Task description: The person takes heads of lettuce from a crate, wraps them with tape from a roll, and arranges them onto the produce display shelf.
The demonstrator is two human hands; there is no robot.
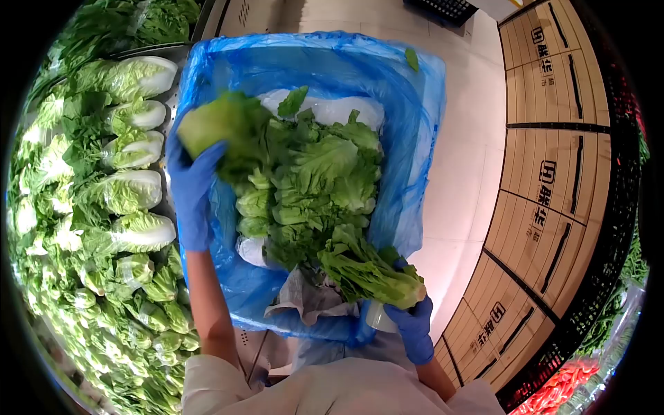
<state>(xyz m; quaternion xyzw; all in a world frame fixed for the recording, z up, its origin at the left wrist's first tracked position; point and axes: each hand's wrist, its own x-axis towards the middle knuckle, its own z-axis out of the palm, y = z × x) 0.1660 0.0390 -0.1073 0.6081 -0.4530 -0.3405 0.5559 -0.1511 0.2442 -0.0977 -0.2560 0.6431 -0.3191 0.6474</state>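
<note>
My left hand (196, 181), in a blue glove, grips a leafy green lettuce head (225, 131) at the upper left of the bin; that head is smeared by motion. In my right hand (415, 325), also gloved in blue, is a lettuce (370, 270), its pale cut stem end against the fingers and its leaves pointing up and left over the bin's near edge. Between the hands, more lettuce heads (325, 173) lie piled in a bin lined with blue plastic (401, 138). White plastic-wrapped blocks, perhaps ice packs (346, 111), show beneath them.
Left of the bin, a sloping display holds Chinese cabbages (135, 190) and bunched greens. A crumpled grey cloth (311, 297) lies at the bin's near edge. Brown panelled stand fronts (546, 166) line the right, with red peppers (560, 387) at lower right. Pale floor tiles (463, 187) run between.
</note>
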